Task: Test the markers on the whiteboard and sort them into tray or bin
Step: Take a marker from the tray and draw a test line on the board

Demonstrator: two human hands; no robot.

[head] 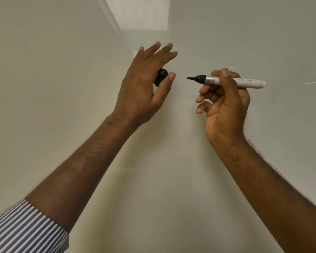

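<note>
Right hand (224, 105) raised before the whiteboard (62, 70), gripping an uncapped marker (226, 80) between thumb and curled fingers; pale barrel level, black tip pointing left, just short of the board or perhaps clear of it, hard to judge from this angle. Left hand (144, 83) up alongside, pinching the black cap (161, 77) between thumb and a finger, other fingers spread straight. Cap and tip near but apart. Striped sleeve (24, 229) rolled back on the left forearm. Faint pale streak (314, 82) at the board's right edge.
</note>
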